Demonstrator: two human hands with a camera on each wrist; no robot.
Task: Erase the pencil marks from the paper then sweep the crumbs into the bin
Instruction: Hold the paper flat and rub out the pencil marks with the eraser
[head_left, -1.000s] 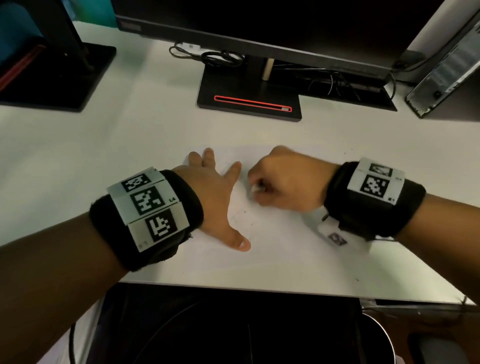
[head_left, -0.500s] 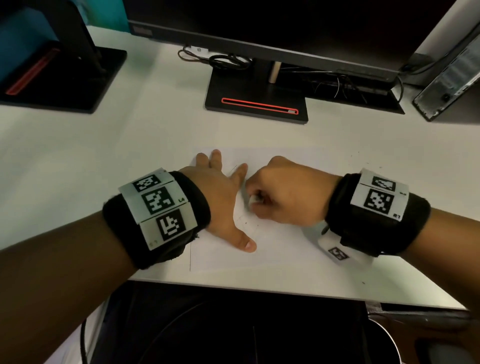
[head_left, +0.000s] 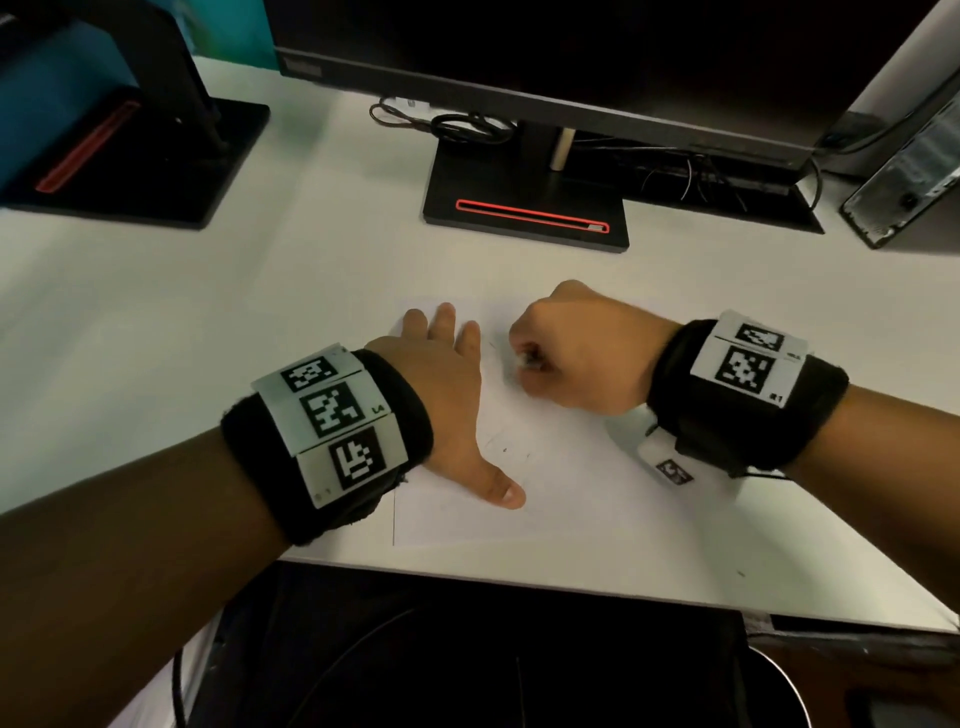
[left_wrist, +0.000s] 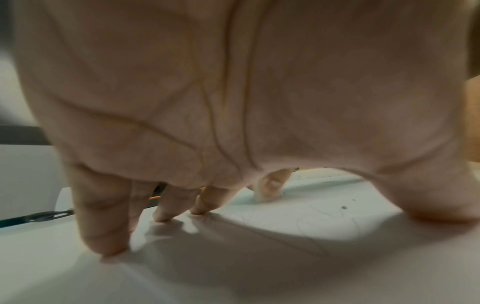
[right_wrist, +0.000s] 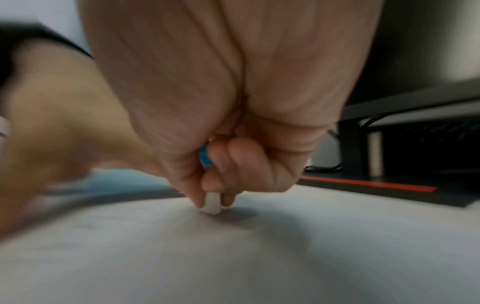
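Observation:
A white sheet of paper (head_left: 571, 493) lies on the white desk, with faint pencil marks (head_left: 498, 441) and dark crumbs near its middle. My left hand (head_left: 447, 395) lies flat on the paper's left part, fingers spread and pressing down (left_wrist: 109, 242). My right hand (head_left: 576, 353) is curled into a fist and pinches a small white eraser (right_wrist: 212, 203), whose tip touches the paper beside the left index finger. In the head view only a sliver of the eraser (head_left: 529, 358) shows. Faint scribbles (left_wrist: 324, 216) remain between the two hands.
A monitor stand with a red stripe (head_left: 530, 208) sits behind the paper, with cables (head_left: 457, 124) beside it. Another dark stand (head_left: 130, 156) is at far left, a computer case (head_left: 914, 176) at far right. A round bin rim (head_left: 779, 686) shows below the desk's front edge.
The right hand has shifted slightly with the eraser on the paper near the left index finger. The left hand stays pressed flat on the sheet.

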